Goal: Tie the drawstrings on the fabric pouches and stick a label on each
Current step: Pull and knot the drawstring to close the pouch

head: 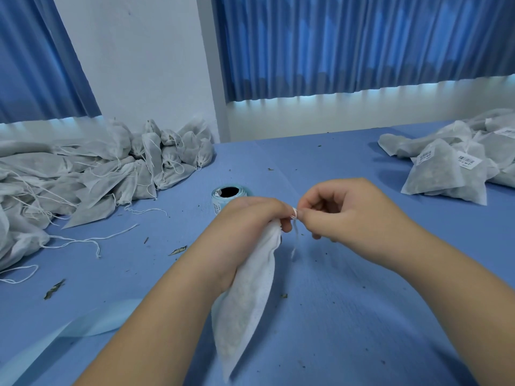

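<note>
A white fabric pouch (245,302) hangs over the blue table (348,288) in the middle of the view. My left hand (248,224) grips its gathered neck. My right hand (345,215) pinches the white drawstring (294,235) right beside the left fingertips; a loose end of the string dangles below. A roll of light-blue labels (227,197) stands just behind my left hand.
A heap of unlabelled pouches (92,174) with loose strings fills the left side. Labelled pouches (451,168) lie at the far right. A strip of pale blue backing tape (83,327) runs across the near left. Bits of dried leaf dot the table.
</note>
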The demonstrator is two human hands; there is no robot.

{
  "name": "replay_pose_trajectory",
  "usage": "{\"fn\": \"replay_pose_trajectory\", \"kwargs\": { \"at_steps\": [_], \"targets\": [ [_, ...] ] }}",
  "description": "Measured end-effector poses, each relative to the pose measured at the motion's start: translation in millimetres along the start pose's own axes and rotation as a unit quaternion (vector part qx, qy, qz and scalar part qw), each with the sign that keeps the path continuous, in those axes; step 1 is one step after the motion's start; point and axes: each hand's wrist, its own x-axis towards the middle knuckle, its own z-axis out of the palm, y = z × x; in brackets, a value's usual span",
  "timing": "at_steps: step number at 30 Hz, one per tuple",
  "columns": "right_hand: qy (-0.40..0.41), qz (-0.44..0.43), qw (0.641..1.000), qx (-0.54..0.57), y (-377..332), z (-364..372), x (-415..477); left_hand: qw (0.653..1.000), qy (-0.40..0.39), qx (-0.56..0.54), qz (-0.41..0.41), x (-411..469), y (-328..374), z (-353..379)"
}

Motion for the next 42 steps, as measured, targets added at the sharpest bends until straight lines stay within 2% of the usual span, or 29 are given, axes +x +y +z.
{"fn": "replay_pose_trajectory", "kwargs": {
  "at_steps": [4, 10, 14, 19, 22, 27, 30, 34, 42],
  "targets": [
    [0.032, -0.020, 0.999, -0.003, 2, 4, 0, 0.999, -0.012, -0.045, -0.012, 1, 0, -2],
    [0.093, -0.065, 0.992, -0.058, 4, 7, 1, 0.999, 0.012, -0.039, -0.003, 2, -2, -1],
    [0.082, -0.074, 0.989, -0.101, 2, 8, -1, 0.999, 0.021, -0.045, -0.003, 2, -2, 0],
    [0.073, -0.059, 0.993, -0.065, 0, 8, -3, 0.998, 0.052, -0.024, 0.017, 1, -2, -1],
    [0.070, -0.047, 0.993, -0.081, 0, 8, -3, 0.998, 0.061, 0.002, 0.029, 0, -2, 0],
    [0.051, -0.021, 0.993, -0.101, 0, 6, -3, 0.997, 0.045, 0.040, 0.054, -1, -1, 1],
    [0.051, -0.005, 0.997, -0.054, -1, 2, -2, 0.997, 0.038, 0.038, 0.056, -1, -1, 0],
    [0.058, 0.013, 0.995, 0.079, -4, -6, 2, 0.997, 0.047, 0.026, 0.052, 1, -2, -2],
    [0.029, 0.021, 0.943, 0.332, -3, -1, 2, 0.998, -0.004, 0.036, 0.048, -1, -2, -1]
  ]
}}
